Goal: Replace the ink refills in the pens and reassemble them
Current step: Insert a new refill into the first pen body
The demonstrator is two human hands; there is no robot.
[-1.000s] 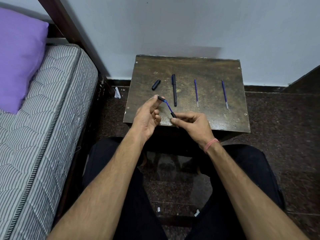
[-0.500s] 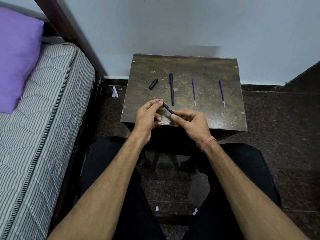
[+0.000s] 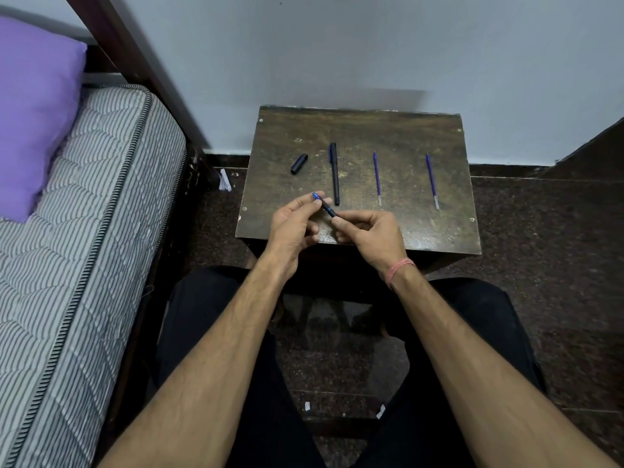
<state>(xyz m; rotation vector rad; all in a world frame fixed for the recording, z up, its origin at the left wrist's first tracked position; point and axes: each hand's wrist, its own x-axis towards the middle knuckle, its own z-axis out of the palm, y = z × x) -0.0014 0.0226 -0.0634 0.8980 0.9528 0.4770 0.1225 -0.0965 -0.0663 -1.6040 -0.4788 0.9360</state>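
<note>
Holding the slim black pen barrel (image 3: 328, 208) over the table's near edge, left hand (image 3: 293, 228) and right hand (image 3: 369, 235) pinching opposite ends. Blue refill now nearly fully inside; cap next.

Left hand (image 3: 293, 221), right hand (image 3: 368, 231): fingers pinched.

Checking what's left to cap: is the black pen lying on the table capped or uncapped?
Uncapped, apparently: the black pen lies apart from a loose cap to its left.
</note>
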